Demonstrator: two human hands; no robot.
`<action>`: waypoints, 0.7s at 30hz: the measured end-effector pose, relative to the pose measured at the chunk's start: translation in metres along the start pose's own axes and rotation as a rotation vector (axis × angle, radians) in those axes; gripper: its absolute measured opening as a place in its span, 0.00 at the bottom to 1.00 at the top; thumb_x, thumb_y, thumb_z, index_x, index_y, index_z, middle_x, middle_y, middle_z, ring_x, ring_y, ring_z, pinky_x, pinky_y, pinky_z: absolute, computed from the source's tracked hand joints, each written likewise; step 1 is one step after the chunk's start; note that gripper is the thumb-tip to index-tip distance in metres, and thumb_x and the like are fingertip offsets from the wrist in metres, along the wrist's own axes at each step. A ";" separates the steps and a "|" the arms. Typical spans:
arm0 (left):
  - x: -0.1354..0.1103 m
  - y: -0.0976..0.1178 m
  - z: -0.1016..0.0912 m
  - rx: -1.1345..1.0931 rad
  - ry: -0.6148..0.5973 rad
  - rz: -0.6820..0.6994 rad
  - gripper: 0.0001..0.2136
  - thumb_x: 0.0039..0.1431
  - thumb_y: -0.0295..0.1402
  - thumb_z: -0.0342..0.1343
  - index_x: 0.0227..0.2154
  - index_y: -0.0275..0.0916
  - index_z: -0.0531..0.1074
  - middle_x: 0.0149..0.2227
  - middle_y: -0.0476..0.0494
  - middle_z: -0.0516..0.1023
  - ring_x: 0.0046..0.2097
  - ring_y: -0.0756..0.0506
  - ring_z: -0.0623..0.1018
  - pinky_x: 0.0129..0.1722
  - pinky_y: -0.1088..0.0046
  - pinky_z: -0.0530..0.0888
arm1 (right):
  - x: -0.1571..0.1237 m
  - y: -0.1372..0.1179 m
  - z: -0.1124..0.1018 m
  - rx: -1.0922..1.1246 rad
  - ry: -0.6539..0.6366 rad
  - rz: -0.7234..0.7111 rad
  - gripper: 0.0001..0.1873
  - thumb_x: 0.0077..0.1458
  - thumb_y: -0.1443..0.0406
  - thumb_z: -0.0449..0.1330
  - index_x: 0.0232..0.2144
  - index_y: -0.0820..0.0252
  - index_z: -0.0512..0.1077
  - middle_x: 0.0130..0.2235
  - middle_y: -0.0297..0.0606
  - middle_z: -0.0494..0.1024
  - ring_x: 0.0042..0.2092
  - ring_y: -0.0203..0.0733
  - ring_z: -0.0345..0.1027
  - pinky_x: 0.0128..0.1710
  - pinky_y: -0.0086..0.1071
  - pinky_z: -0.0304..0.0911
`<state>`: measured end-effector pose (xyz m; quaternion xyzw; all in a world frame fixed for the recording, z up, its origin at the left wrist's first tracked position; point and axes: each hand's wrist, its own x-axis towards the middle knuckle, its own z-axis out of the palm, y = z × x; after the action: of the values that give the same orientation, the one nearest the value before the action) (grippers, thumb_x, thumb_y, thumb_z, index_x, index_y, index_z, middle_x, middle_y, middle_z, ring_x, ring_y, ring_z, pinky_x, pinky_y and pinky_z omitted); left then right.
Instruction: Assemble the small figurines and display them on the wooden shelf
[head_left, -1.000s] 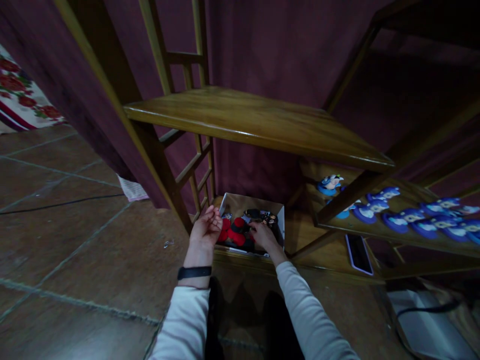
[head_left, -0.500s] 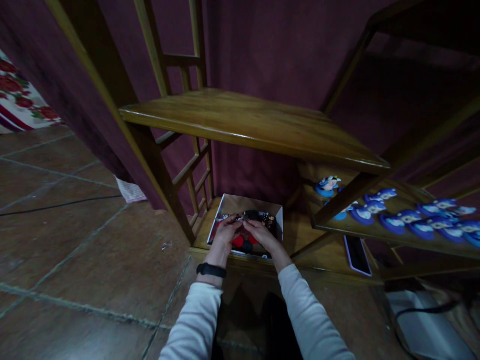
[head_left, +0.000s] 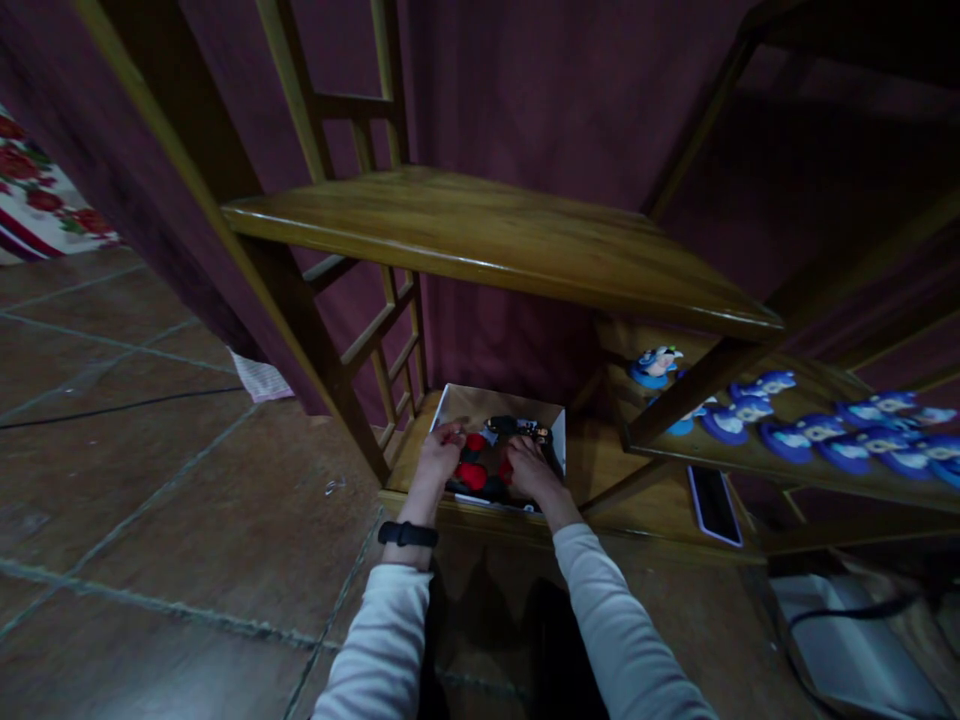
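Note:
A shallow white-edged cardboard box [head_left: 564, 440] stands on the lowest shelf, holding several small figurines with red and black parts. Over its left side is my left hand [head_left: 439, 456], fingers apart, with nothing visible in them. My right hand [head_left: 529, 466] reaches into the right half, its fingers bent down among the figurines; what they grip, if anything, is hidden. Just beyond it lies a dark figurine [head_left: 534, 431] against the back of the box. Between my hands a red round piece [head_left: 471, 476] shows near the front.
A wooden shelf board [head_left: 480, 235] overhangs the box. To the right, several blue-based figurines [head_left: 739, 420] line another shelf. A phone [head_left: 715, 505] lies on the low board. A slanted wooden post [head_left: 300, 330] rises at the left, and a cable [head_left: 120, 408] crosses the tiled floor.
My hands were together over the box's middle and have moved apart. The left shifted left; the right moved slightly right and down among the figurines. More of the red pieces shows.

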<state>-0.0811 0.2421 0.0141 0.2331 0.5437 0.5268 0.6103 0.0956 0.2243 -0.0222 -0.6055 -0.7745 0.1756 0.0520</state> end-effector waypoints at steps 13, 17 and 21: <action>-0.015 0.000 0.009 0.055 -0.182 -0.169 0.06 0.47 0.33 0.60 0.26 0.35 0.71 0.18 0.45 0.72 0.20 0.49 0.72 0.20 0.76 0.68 | 0.004 -0.035 -0.025 0.593 0.396 -0.025 0.07 0.51 0.65 0.50 0.32 0.56 0.67 0.33 0.31 0.73 0.36 0.36 0.67 0.38 0.29 0.60; -0.015 0.001 0.012 -0.170 -0.203 -0.169 0.01 0.52 0.25 0.54 0.27 0.35 0.69 0.20 0.46 0.71 0.20 0.51 0.72 0.20 0.78 0.70 | -0.003 -0.059 -0.021 0.663 0.317 -0.179 0.10 0.54 0.65 0.49 0.38 0.54 0.65 0.38 0.32 0.74 0.40 0.35 0.67 0.42 0.28 0.60; -0.011 0.012 0.005 -0.312 -0.091 -0.148 0.14 0.47 0.13 0.47 0.34 0.35 0.68 0.25 0.46 0.72 0.27 0.50 0.76 0.29 0.72 0.75 | 0.011 -0.035 -0.025 0.610 0.376 -0.034 0.14 0.58 0.64 0.43 0.43 0.54 0.64 0.42 0.34 0.74 0.44 0.36 0.67 0.45 0.30 0.59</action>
<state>-0.0798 0.2373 0.0307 0.1186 0.4430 0.5474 0.7000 0.0679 0.2325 0.0111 -0.5709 -0.6733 0.2834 0.3748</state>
